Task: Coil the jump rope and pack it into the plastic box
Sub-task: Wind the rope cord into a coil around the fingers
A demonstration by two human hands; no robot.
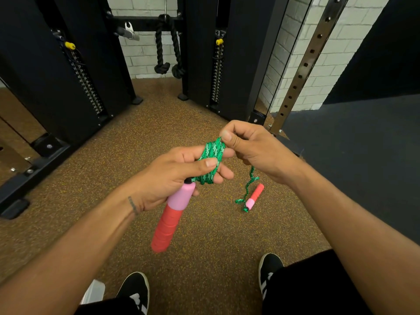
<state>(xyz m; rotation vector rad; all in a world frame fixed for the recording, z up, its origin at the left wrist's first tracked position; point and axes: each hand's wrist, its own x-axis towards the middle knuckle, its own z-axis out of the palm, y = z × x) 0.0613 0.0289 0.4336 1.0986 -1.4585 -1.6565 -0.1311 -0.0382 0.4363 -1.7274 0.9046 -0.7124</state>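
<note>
- The jump rope (210,156) is mostly a green coil held in the left grip (172,176), which closes on it and on one handle (172,214).
- The right grip (252,151) pinches the coil's top strand.
- A loose tail (248,185) drops to the second handle (255,196), lying on the floor (159,123).
- Coiling is the step in hand; the next move likely calls for winding in the tail, which would lift that handle.

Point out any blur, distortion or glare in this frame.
Head view: the wide-angle lens tilts the upright outward, and its metal shows a mild sheen; light is soft and even, with no hard shadows on the floor; the near handle is slightly blurred at its lower end; the rope is sharp.
</note>
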